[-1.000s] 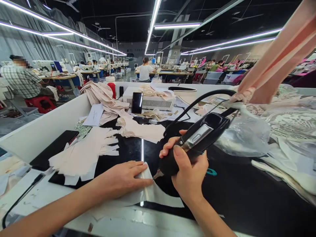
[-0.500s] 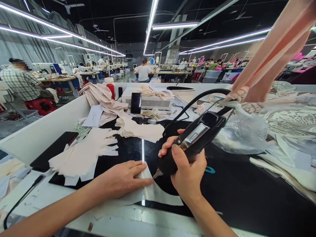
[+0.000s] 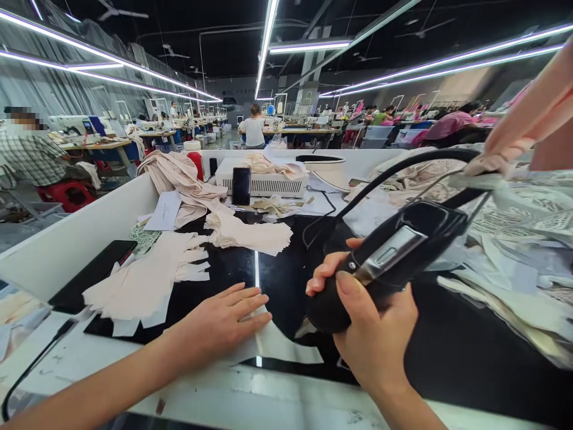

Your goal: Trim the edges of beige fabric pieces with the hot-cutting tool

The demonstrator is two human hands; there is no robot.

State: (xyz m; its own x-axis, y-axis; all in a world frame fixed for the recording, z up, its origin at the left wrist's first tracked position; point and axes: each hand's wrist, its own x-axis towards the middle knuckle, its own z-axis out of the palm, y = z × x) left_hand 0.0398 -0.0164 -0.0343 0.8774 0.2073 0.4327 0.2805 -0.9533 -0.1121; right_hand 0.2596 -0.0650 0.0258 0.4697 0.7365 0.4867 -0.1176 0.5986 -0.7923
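Observation:
My left hand (image 3: 224, 319) lies palm down, its fingers slightly spread, on a pale fabric piece (image 3: 290, 347) on the black board (image 3: 470, 346). Part of that piece is hidden under the palm. Wrapped round a black corded tool (image 3: 385, 257) with a silver plate is my right hand (image 3: 376, 328). The tool's pointed metal tip is just above or on the board, close to the curved edge of the fabric; whether it touches is unclear. A thick black cable arches from the tool's back end, by a knotted pink cloth strip (image 3: 514, 140).
Stacked cream pieces (image 3: 143, 280) lie left, beside a black flat device (image 3: 92, 275). Another cream stack (image 3: 250, 233), a phone (image 3: 241, 186) and a white vented box (image 3: 268, 179) stand farther back. Lace and fabric (image 3: 505, 280) heap up right. People sit at sewing tables beyond.
My right hand and the tool have moved right, away from my left hand. The pink strip has shifted right too. My left hand stays on the fabric, and the view has turned slightly.

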